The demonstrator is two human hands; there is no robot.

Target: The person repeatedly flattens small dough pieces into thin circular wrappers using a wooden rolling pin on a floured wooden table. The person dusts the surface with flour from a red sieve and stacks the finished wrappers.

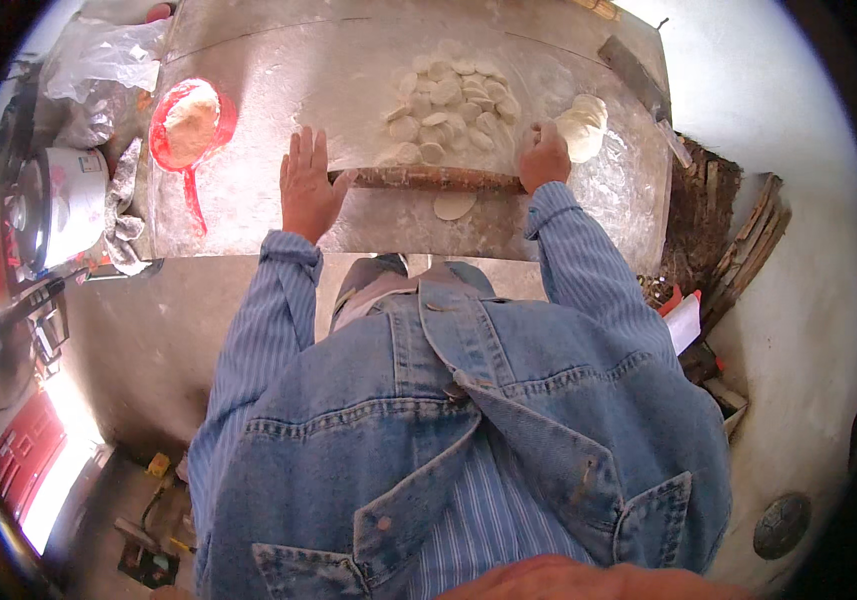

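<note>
A brown wooden rolling pin (436, 178) lies crosswise over a floured work surface (248, 202). My left hand (313, 182) lies flat over the pin's left end, fingers stretched out and apart. At the right end, my right hand (544, 155) is curled around the pin. Just below the pin, towards my body, a flat round of dough (454, 205) shows, its upper edge by the pin. Beyond the pin spreads a heap of small floured dough discs (447, 105). A stack of thin rolled wrappers (583, 127) sits right beside my right hand.
A red dipper of flour (186, 124) stands at the left. Past the left edge are a white cooker (68, 202), a cloth (124, 214) and plastic bags (102, 64). A wooden block (632, 75) lies at the upper right; firewood (747, 240) leans beyond the right edge.
</note>
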